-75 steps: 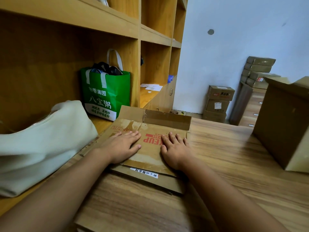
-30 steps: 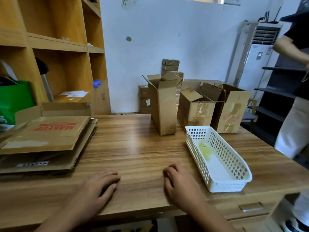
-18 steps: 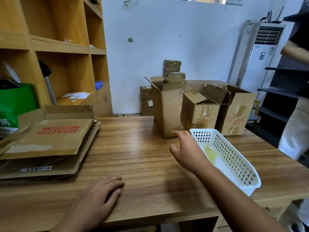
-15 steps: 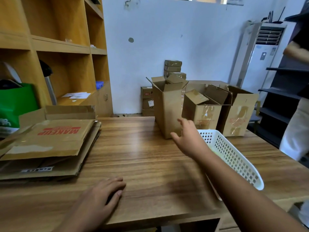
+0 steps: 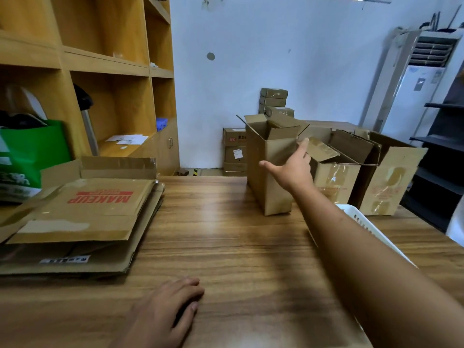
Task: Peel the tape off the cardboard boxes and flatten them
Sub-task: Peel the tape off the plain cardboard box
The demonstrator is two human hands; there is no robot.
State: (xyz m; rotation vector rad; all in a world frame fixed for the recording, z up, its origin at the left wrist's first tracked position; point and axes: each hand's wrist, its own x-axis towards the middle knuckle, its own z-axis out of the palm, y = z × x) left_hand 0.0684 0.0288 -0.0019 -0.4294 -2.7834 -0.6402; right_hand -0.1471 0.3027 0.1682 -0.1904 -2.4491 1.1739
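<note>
A tall upright cardboard box [image 5: 270, 172] with its top flaps open stands at the far middle of the wooden table [image 5: 226, 242]. My right hand [image 5: 292, 169] is stretched out in front of its right side, fingers spread and thumb apart, holding nothing. My left hand [image 5: 163, 315] rests flat on the table near the front edge. A stack of flattened boxes [image 5: 82, 217], the top one printed MAKEUP, lies at the left. Two more open taped boxes, one low [image 5: 335, 182] and one taller [image 5: 390, 182], stand to the right of the tall box.
A white plastic basket [image 5: 361, 222] sits partly hidden behind my right forearm. Wooden shelves [image 5: 105, 71] and a green bag [image 5: 27, 154] line the left side. Small boxes [image 5: 273, 101] are stacked by the far wall. A standing air conditioner [image 5: 416, 81] and dark shelving are at the right.
My head turned from the flattened stack to the table. My right hand rose from the front edge and reached forward to the tall open box. My left hand stayed on the table.
</note>
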